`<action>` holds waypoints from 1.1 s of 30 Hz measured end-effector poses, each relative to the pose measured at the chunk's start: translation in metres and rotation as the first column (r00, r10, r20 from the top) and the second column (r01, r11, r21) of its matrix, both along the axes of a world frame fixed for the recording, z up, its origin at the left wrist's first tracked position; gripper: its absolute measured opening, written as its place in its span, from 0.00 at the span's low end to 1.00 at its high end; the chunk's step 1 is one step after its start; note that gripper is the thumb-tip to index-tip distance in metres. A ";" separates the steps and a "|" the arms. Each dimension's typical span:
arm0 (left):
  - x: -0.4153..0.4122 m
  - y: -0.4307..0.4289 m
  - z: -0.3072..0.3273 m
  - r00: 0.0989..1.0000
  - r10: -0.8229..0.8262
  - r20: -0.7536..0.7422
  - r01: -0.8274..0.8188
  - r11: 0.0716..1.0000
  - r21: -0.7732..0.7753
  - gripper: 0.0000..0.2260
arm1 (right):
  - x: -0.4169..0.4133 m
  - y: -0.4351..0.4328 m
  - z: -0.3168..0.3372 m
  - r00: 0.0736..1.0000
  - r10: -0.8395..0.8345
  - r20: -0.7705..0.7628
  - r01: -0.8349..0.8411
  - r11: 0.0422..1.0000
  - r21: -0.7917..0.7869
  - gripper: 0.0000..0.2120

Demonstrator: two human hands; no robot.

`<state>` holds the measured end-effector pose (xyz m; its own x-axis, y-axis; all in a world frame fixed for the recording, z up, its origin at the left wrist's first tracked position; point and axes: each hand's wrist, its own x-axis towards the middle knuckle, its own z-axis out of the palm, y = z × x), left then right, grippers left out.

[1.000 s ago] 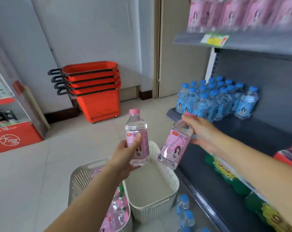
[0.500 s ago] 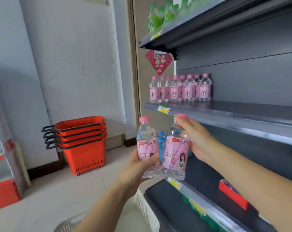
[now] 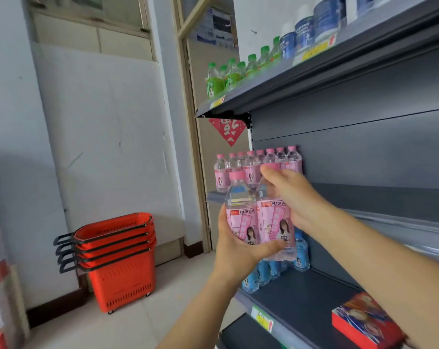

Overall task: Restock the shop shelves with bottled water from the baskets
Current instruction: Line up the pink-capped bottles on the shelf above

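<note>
Two pink-capped, pink-labelled bottles stand side by side in front of the grey middle shelf [image 3: 379, 197]. My left hand [image 3: 236, 248] grips the left bottle [image 3: 241, 212] from below, thumb across its lower label. My right hand [image 3: 291, 195] holds the right bottle [image 3: 276, 222] by its neck and cap from above. Behind them a row of several matching pink bottles [image 3: 253, 165] stands at the shelf's left end. The baskets with stock are out of view.
Blue-capped bottles [image 3: 299, 255] stand on the shelf below, with a red box [image 3: 362, 323] to the right. Green bottles [image 3: 228, 74] and blue-white containers [image 3: 311, 28] fill the top shelf. A stack of red shopping baskets [image 3: 117, 258] sits by the wall at left.
Both hands have lifted the two pink bottles from above the white baskets up to the middle shelf's height and brought them together. My view has tilted upward; the white baskets have dropped out of sight.
</note>
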<state>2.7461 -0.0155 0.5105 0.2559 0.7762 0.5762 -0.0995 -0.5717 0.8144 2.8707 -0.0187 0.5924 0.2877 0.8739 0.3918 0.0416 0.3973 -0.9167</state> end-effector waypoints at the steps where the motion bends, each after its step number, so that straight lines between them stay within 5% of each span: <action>1: 0.005 0.011 0.005 1.000 -0.005 0.007 0.005 1.000 0.011 0.42 | 0.003 0.009 0.007 1.000 -0.004 0.002 0.004 1.000 0.012 0.20; 5: 0.021 0.076 0.033 0.999 -0.046 -0.016 0.047 0.999 0.016 0.47 | 0.018 0.056 0.036 0.994 -0.106 0.039 0.103 0.991 0.083 0.25; 9: 0.039 0.156 0.057 0.994 -0.068 -0.080 0.071 0.997 0.038 0.51 | 0.037 0.118 0.058 0.964 -0.255 0.074 0.246 0.963 0.110 0.17; 12: 0.049 0.209 0.066 0.994 -0.052 -0.095 0.051 0.999 -0.013 0.47 | 0.053 0.169 0.067 0.921 -0.378 0.094 0.366 0.922 0.125 0.15; 16: 0.065 0.274 0.072 0.996 -0.013 -0.087 0.009 0.999 -0.040 0.28 | 0.075 0.230 0.072 0.860 -0.487 0.155 0.470 0.872 0.136 0.17; 20: 0.075 0.325 0.072 0.987 0.074 -0.143 -0.073 0.997 0.012 0.27 | 0.092 0.280 0.059 0.815 -0.526 0.243 0.509 0.850 0.133 0.19; 24: 0.081 0.355 0.057 0.879 0.321 -0.354 -0.301 0.947 0.112 0.34 | 0.102 0.309 0.038 0.796 -0.518 0.313 0.514 0.852 0.102 0.22; 28: 0.085 0.369 0.042 0.864 0.346 -0.365 -0.286 0.935 0.209 0.33 | 0.112 0.318 0.024 0.845 -0.458 0.275 0.455 0.887 0.080 0.25; 33: 0.088 0.377 0.044 0.821 0.369 -0.436 -0.364 0.926 0.100 0.36 | 0.127 0.301 0.001 0.896 -0.189 0.403 0.304 0.921 -0.243 0.43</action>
<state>2.8336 0.3613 0.5543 0.1819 0.8574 0.4814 0.4854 -0.5041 0.7143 2.9976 0.2827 0.5930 0.3957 0.8839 0.2495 0.4561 0.0466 -0.8887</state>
